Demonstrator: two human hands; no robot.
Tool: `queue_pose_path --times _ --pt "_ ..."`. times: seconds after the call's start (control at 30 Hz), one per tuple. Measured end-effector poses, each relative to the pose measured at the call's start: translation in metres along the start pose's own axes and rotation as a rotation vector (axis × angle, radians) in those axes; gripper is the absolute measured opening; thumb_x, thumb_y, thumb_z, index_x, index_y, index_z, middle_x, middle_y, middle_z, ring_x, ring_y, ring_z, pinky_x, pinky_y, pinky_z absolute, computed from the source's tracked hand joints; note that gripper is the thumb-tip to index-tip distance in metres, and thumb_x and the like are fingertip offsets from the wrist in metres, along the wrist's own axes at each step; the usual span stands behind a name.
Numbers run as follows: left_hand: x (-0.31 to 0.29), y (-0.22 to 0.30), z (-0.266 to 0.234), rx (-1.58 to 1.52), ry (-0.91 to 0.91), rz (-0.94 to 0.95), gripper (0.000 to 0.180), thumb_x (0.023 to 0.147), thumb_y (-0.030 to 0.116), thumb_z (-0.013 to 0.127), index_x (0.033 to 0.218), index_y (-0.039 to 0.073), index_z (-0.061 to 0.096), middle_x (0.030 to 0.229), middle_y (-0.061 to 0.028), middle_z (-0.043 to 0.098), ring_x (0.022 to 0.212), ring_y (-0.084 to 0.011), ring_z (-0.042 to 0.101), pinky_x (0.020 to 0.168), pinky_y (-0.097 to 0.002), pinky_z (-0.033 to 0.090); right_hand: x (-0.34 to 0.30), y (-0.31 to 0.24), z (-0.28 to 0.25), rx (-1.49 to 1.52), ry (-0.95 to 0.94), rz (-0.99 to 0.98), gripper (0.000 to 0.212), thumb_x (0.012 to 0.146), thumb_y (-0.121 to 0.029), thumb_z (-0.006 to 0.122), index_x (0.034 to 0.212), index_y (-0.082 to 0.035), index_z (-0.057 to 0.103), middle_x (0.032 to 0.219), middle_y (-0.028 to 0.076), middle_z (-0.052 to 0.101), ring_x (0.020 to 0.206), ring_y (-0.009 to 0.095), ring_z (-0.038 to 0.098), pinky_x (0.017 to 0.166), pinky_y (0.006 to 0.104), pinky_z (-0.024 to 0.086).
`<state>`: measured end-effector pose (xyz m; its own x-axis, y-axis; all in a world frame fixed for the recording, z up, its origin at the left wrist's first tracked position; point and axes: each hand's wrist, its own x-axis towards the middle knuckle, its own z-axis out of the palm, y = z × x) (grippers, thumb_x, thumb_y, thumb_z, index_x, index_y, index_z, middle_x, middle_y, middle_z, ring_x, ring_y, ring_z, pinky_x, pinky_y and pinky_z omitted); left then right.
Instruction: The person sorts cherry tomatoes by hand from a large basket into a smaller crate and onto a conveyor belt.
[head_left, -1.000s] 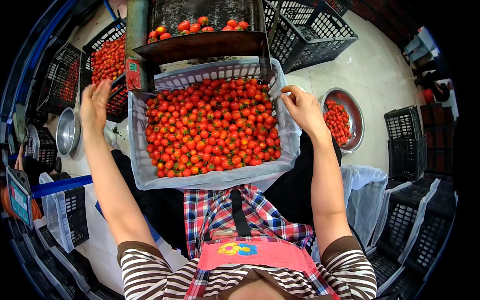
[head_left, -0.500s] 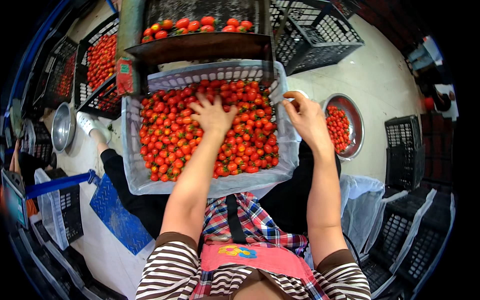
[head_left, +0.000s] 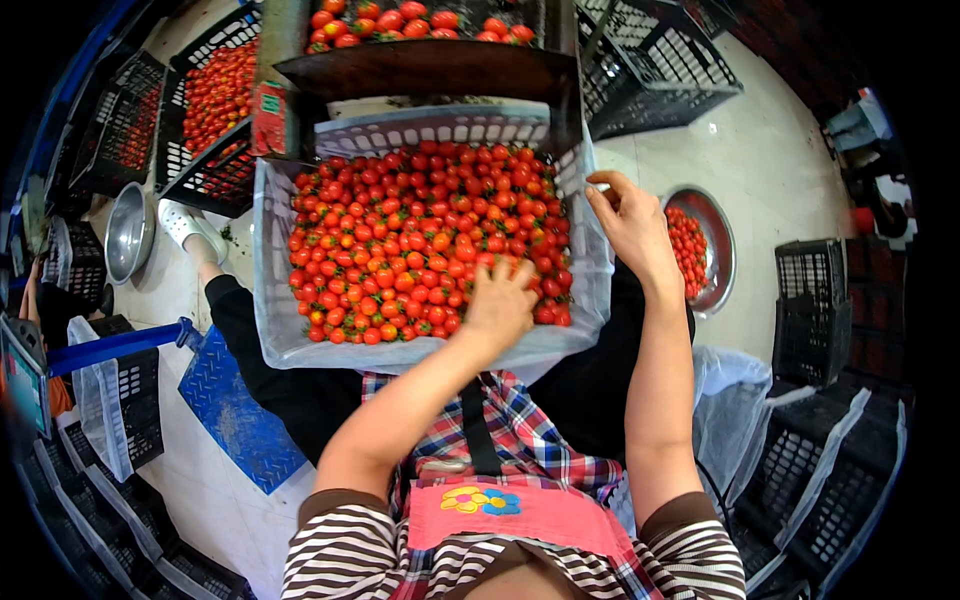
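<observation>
A light-coloured crate (head_left: 582, 335) with a pale liner stands in front of me, filled with a layer of small red tomatoes (head_left: 385, 240), some with green stems. My left hand (head_left: 500, 305) lies on the tomatoes in the near right part, its fingers spread and slightly blurred. Beside the crate's right rim is my right hand (head_left: 635, 230), thumb and fingers curled inward; whatever sits between the fingertips is hidden or too small to name. More tomatoes rest on a dark chute (head_left: 430, 70) above the crate's far side.
A metal bowl (head_left: 722, 290) with tomatoes stands on the floor to the right. Black crates (head_left: 670, 100) stand at the back right, and another with tomatoes (head_left: 218, 85) is at the back left. An additional metal bowl (head_left: 128, 240) and a blue plate (head_left: 238, 410) lie left.
My left hand has swept from the middle of the tomatoes toward me and to the right. My right hand stays by the crate's right rim. The whole view has shifted slightly.
</observation>
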<state>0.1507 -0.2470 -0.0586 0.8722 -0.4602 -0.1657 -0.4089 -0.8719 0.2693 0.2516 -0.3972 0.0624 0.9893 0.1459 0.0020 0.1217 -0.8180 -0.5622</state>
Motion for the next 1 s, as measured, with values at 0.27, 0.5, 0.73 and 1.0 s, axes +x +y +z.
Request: queue_pose_path --times 0.27,0.5,0.73,1.0 --pt "-0.079 -0.1 -0.045 -0.221 -0.062 -0.267 0.04 0.07 0.027 0.071 0.109 0.021 0.062 0.131 -0.0146 0.04 0.124 -0.0345 0.035 0.101 -0.0488 0.03 -0.007 0.015 -0.006 -0.062 0.021 -0.011 0.026 0.083 -0.028 0.057 0.1 -0.009 0.063 0.078 0.014 0.065 0.079 0.033 0.063 0.072 0.0413 0.049" --pt "-0.094 -0.09 -0.037 -0.264 -0.161 -0.75 0.118 0.055 0.045 0.082 0.144 0.025 0.007 0.134 -0.0403 0.019 0.124 -0.0565 0.021 0.1 -0.0579 0.028 0.0 0.027 -0.056 0.848 1.067 0.037 0.026 0.092 -0.018 0.047 0.108 0.003 0.043 0.082 0.013 0.064 0.061 0.011 0.055 0.053 0.023 0.042" --pt "-0.059 -0.049 -0.015 -0.28 0.093 -0.546 0.098 0.058 0.034 0.082 0.139 0.017 0.029 0.14 -0.0329 0.012 0.124 -0.0557 0.019 0.1 -0.0587 0.027 0.015 -0.002 -0.042 1.152 1.012 -0.029 0.03 0.093 -0.022 0.045 0.111 0.002 0.042 0.078 0.014 0.063 0.055 0.012 0.052 0.051 0.0197 0.041" --pt "0.028 0.019 -0.024 -0.552 0.028 -0.455 0.073 0.072 0.016 0.07 0.135 0.015 0.034 0.144 -0.0281 0.004 0.125 -0.0562 0.019 0.099 -0.0528 0.034 0.012 0.015 -0.062 1.258 1.167 0.065 0.033 0.089 -0.027 0.044 0.088 0.006 0.047 0.08 0.014 0.052 0.063 0.017 0.043 0.061 0.029 0.038"
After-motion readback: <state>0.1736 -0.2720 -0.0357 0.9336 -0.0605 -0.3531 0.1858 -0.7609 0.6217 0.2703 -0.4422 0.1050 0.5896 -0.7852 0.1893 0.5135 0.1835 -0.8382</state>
